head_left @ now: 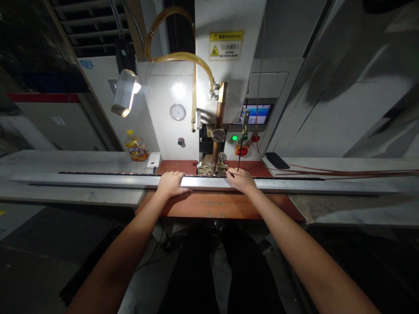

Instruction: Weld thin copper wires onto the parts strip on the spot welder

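A long silver metal bar [206, 183] lies across the bench in front of the machine, with a thin dark strip [98, 174] along its back edge. Over the bar's left part rests my left hand [170, 184], its fingers wrapped over the top and the thumb along the front. My right hand [241, 179] pinches a thin dark rod [240, 152] that stands nearly upright, just right of the machine's work point. Between my hands, the copper-coloured electrode [216, 150] comes down onto a small metal fixture [209, 165] behind the bar.
A lamp [125, 93] hangs at the upper left. A bottle [135, 147] and a white box [153, 160] stand behind the bar. On the right are a black phone [277, 160], thin brown rods [343, 172] and a red knob [241, 150]. An orange-brown board [212, 204] lies in front.
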Demonstrator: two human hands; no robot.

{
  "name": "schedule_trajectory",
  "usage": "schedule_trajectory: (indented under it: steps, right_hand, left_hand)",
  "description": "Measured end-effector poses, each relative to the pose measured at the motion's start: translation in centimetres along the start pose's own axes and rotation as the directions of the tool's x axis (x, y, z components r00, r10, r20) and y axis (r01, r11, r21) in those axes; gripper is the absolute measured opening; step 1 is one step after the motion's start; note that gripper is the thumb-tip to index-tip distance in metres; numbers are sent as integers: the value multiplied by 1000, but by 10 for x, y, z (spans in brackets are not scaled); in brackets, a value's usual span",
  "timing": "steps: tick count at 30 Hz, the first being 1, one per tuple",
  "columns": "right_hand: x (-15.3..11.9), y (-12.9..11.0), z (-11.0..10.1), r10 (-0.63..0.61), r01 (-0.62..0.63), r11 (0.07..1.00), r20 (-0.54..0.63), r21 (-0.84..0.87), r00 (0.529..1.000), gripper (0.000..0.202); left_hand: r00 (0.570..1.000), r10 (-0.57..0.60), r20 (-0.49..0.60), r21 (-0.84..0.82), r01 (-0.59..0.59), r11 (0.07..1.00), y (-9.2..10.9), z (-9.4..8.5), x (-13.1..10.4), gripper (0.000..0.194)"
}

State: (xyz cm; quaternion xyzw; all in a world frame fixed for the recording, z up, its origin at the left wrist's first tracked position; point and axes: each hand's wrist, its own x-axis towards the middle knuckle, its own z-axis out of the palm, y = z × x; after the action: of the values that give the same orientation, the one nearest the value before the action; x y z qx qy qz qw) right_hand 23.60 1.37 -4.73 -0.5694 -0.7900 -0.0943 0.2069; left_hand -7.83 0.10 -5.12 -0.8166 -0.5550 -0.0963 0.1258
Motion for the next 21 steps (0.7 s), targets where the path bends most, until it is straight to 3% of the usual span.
schedule_trajectory:
  steps: [21]
  right_hand:
    - [-3,4,-1,-21,21,1000,3,3,1000,30]
  left_hand:
    - [1000,-11,9,-10,11,1000,4,0,0,71]
